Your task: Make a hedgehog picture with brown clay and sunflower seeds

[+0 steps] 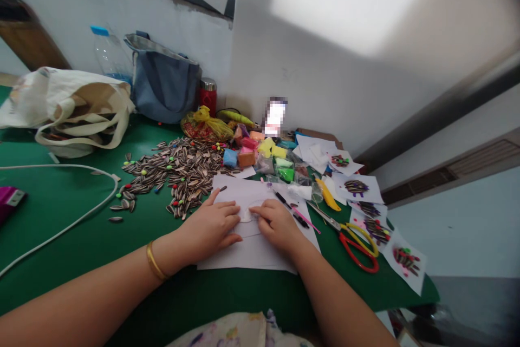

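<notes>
White paper (219, 260) lies on the green table in front of me. On it is a small, flat white patch (245, 215) that looks like modelling clay. My left hand (213, 222) rests flat on the paper to the left of the patch, fingers stretched out and holding nothing. From the right, my right hand (276, 222) touches the edge of the patch with its extended index finger, while the other fingers are partly curled. One sunflower seed (223, 188) lies near the paper's top left. A black pen (298, 218) and a thin pink stick (309, 221) are beside my right hand.
Sunflower seeds (187, 165) are heaped at left. Coloured clay packets (246, 159) sit behind the paper. Scissors (341, 228) and seed-decorated cards (410, 274) lie right. A blue bag (166, 84), red flask (208, 99) and blurred phone (275, 117) stand behind; a white cable (81, 217) curves left.
</notes>
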Demonstrator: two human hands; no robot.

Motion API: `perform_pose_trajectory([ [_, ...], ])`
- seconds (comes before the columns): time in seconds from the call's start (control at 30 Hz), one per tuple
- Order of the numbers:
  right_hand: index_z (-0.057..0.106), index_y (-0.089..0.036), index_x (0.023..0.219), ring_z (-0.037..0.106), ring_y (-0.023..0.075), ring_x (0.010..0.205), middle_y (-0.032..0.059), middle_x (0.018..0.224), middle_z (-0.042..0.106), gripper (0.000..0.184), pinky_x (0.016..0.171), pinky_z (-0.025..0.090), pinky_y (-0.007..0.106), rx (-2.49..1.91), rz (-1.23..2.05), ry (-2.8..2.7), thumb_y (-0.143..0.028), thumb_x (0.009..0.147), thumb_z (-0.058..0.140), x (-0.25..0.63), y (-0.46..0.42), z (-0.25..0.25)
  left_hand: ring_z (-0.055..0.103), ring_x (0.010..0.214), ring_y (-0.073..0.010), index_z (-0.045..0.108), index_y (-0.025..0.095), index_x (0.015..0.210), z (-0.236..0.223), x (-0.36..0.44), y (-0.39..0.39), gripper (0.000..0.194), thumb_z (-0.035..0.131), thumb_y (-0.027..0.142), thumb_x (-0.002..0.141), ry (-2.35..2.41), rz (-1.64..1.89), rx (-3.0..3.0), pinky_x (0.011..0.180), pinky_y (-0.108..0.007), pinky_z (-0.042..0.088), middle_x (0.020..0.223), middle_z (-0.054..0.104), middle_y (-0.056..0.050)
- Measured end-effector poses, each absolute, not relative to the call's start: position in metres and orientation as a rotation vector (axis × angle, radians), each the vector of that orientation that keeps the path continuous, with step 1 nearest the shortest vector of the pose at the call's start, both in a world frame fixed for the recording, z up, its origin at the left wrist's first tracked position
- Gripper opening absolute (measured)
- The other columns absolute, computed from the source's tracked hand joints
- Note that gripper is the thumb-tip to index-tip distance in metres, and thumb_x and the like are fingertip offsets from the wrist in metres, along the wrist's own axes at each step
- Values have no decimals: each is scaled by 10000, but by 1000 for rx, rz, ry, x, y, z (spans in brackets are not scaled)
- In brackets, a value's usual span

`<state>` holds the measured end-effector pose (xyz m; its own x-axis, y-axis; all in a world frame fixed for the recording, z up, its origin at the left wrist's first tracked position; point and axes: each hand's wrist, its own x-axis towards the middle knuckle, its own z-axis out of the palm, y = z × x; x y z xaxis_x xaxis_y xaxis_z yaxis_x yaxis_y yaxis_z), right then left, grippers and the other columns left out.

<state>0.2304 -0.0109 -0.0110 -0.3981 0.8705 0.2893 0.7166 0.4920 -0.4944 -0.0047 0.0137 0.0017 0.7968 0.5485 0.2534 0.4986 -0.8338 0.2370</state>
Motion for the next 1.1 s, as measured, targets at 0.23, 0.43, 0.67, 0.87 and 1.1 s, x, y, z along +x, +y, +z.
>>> perform_pose_trajectory([
  [0.23,735,-185,1084,594,196,857,63,877,657,347,834,474,334,-1320,412,-2246,-62,831,531,230,-11,-11,600,1188,-261,699,219,1035,2,-5,13,259,639,415,876,832,480,2827,1211,-557,44,1219,684,-89],
  [0.43,729,-151,1105,595,207,874,78,893,651,367,840,479,341,-1326,410,-2199,-53,811,532,232,-10,-10,598,1197,-258,697,223,1044,3,-5,13,262,647,413,871,828,484,2825,1213,-552,44,1217,685,-81],
  [0.67,737,-185,1072,593,196,850,63,867,650,341,830,476,336,-1297,433,-2233,-70,828,529,230,-11,-9,601,1193,-255,695,228,1056,1,-6,13,272,644,421,872,821,519,2834,1213,-553,56,1210,686,-85],
  [0.87,745,-206,1081,578,197,838,65,867,637,358,794,464,340,-1223,421,-2297,-83,808,548,229,-13,-10,599,1197,-262,692,212,1080,-1,-6,14,289,650,406,870,822,486,2845,1212,-557,54,1225,681,-96],
  [1.1,733,-227,1113,568,200,846,57,882,618,366,790,445,345,-1226,382,-2358,-94,809,576,228,-14,-11,606,1187,-267,692,213,1109,0,-5,13,313,665,399,859,821,500,2844,1211,-560,75,1213,687,-100],
])
